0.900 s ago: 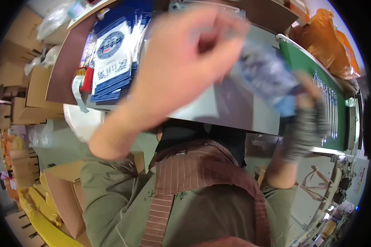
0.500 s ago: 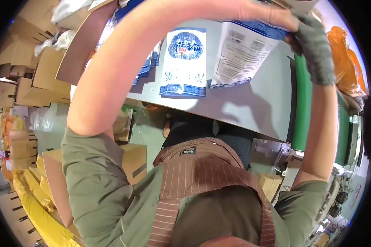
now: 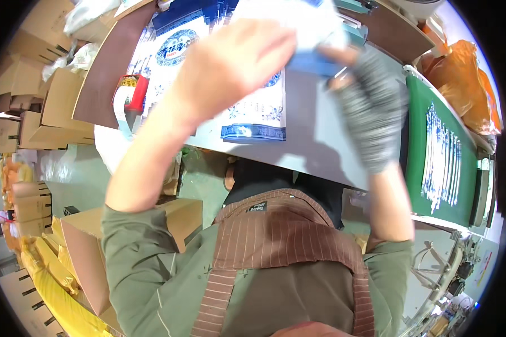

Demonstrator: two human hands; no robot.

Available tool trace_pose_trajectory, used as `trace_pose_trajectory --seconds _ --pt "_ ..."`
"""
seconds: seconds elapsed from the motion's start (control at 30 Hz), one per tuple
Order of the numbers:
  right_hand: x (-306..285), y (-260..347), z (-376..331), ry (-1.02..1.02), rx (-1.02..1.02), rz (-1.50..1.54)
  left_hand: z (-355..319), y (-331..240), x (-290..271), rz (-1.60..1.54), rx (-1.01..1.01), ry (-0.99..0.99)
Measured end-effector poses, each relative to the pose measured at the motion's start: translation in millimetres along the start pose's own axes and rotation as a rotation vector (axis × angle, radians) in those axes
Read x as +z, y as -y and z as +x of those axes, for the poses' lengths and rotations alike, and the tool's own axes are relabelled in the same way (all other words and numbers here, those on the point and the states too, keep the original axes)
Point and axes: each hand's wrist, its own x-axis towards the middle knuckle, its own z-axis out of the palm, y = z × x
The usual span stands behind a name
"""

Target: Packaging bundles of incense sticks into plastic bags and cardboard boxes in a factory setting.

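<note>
My right hand (image 3: 371, 104), in a grey knitted fingerless glove, has thumb and fingers at the edge of a white pouch with a blue band (image 3: 315, 36), smeared by motion. Bare and also blurred, my left hand (image 3: 236, 64) reaches across the table with its fingers toward that same pouch. Whether those fingers grip it I cannot tell. Beneath my left hand, a blue-and-white printed pouch (image 3: 254, 121) lies flat near the table's front edge, its upper part mostly covered. Similar pouches (image 3: 174, 53) lie in a pile to the left.
A red tape dispenser (image 3: 136, 92) sits at the grey table's left (image 3: 320, 137). On the right, a green conveyor belt (image 3: 419, 129) carries a row of thin blue-and-white pouches (image 3: 441, 163). Beyond it is an orange bag (image 3: 461, 78). Cardboard boxes (image 3: 67, 106) stand at left, an open carton (image 3: 180, 222) nearer me.
Both hands have come nearer to me, the right one moving left off the belt side. The pouch that showed its printed text side has moved up and left, away from the table's front.
</note>
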Motion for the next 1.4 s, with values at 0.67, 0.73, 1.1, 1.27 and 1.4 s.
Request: trace_pose_trajectory --seconds 0.67,0.73,1.1,1.27,1.4 --pt "50.4 -60.6 -114.4 0.366 1.194 1.715 -39.4 -36.9 2.3 -0.125 -0.155 0.134" --pt "51.6 -56.7 -98.2 0.189 1.297 1.784 -8.0 -59.6 -27.3 -0.253 -0.079 0.142" --pt "60.0 25.7 -87.5 0.473 1.201 1.340 -82.3 -175.4 -137.4 -0.658 -1.570 -0.093" --pt "113.5 168.8 -45.1 0.831 0.611 1.340 -124.5 -165.9 -214.0 -1.490 -1.731 -0.530" --pt "185.5 289.4 -28.8 1.103 0.352 1.216 -183.8 -171.8 -355.4 -0.861 -1.848 -0.773"
